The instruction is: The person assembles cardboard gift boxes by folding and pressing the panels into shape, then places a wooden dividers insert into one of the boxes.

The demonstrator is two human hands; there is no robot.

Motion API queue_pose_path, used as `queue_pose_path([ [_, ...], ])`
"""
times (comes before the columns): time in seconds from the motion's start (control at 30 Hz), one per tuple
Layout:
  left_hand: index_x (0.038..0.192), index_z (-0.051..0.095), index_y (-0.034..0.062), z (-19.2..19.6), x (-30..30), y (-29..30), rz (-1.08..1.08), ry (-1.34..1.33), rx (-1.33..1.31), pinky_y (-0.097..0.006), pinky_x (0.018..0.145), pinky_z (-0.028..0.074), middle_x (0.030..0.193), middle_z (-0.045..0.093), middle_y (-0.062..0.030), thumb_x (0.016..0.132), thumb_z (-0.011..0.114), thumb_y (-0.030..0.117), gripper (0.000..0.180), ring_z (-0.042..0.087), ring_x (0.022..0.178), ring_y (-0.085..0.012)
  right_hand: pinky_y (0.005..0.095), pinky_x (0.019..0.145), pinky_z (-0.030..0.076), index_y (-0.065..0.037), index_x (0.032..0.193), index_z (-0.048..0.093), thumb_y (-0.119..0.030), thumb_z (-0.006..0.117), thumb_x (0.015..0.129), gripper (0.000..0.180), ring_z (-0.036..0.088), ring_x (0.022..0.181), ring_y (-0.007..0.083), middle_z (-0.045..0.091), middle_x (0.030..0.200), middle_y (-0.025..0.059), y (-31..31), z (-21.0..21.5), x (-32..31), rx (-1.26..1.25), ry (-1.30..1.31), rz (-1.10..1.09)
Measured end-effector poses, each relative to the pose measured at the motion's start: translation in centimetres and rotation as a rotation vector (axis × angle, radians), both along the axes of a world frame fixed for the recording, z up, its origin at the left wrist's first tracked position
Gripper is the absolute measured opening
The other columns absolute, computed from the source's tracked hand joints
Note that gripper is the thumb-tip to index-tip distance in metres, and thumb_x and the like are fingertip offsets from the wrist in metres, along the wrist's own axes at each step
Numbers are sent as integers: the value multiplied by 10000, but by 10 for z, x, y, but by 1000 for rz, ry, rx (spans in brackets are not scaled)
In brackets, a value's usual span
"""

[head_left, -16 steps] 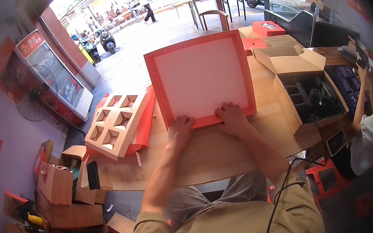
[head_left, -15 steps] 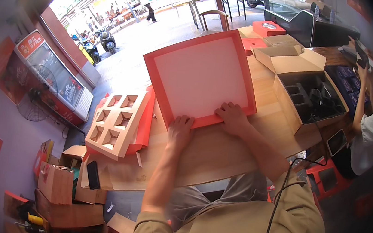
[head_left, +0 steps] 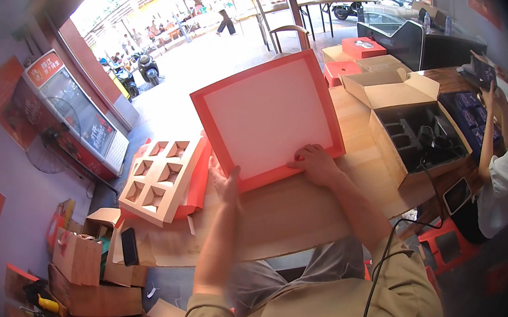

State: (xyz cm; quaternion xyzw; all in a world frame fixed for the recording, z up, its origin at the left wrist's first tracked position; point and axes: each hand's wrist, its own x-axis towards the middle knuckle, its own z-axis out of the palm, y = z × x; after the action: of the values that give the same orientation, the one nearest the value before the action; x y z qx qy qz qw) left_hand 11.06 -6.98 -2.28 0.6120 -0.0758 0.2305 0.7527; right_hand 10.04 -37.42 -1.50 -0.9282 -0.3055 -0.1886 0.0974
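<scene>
A shallow square red box lid (head_left: 265, 119) with a white inside is tilted up over the table, its open side facing me. At its near left corner is my left hand (head_left: 223, 183), thumb on one side of the red wall and fingers on the other. My right hand (head_left: 318, 166) grips the near wall, with curled fingers reaching over the rim to the inside. To the left, a cream cardboard divider tray (head_left: 161, 172) with several square compartments rests tilted on red box parts (head_left: 198, 183).
The wooden table (head_left: 284, 219) has a black phone (head_left: 128, 246) at its left edge. An open brown carton (head_left: 418, 137) with dark foam stands right, beside another person's arms (head_left: 493, 124). Red boxes (head_left: 363, 47) lie at the far end. A black cable (head_left: 384, 257) crosses my right arm.
My left hand has shifted left from the near rim to the lid's corner. The lid has dropped slightly and turned a little. The right hand keeps its hold on the near wall.
</scene>
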Motion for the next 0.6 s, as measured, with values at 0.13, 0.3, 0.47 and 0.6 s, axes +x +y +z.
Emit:
queue_pose_path([
  [0.13, 1588, 249, 16, -8, 9, 19, -103, 113, 102, -375, 1076, 438, 1379, 534, -147, 907, 679, 129, 813, 521, 1288, -233, 470, 1170, 366, -200, 1295, 727, -265, 738, 838, 462, 551, 1286, 271, 645, 1279, 68, 2, 22, -7, -30, 86, 10],
  [0.3, 1601, 237, 60, -15, -5, -18, -125, 106, 85, -382, 1084, 433, 1412, 499, -146, 992, 607, 230, 733, 509, 1296, -235, 518, 1175, 349, -141, 1386, 653, -522, 774, 830, 685, 562, 1277, 309, 660, 1257, 113, 44, 14, -29, 236, -5, 197],
  [0.47, 1641, 105, 1, 1, -25, -45, -280, 119, 198, -381, 1151, 375, 1522, 412, -177, 1056, 526, 234, 758, 447, 1375, -250, 531, 1175, 351, -112, 1362, 647, -635, 764, 823, 759, 573, 1279, 325, 670, 1283, 135, 69, 13, -39, 204, -43, 204],
  [0.6, 1660, -5, -9, -12, -24, -48, -289, 65, 283, -387, 1222, 303, 1629, 310, -208, 1081, 484, 214, 790, 365, 1480, -286, 557, 1169, 354, -82, 1329, 646, -619, 769, 823, 749, 587, 1274, 318, 677, 1296, 138, 75, 8, -38, 229, -49, 129],
])
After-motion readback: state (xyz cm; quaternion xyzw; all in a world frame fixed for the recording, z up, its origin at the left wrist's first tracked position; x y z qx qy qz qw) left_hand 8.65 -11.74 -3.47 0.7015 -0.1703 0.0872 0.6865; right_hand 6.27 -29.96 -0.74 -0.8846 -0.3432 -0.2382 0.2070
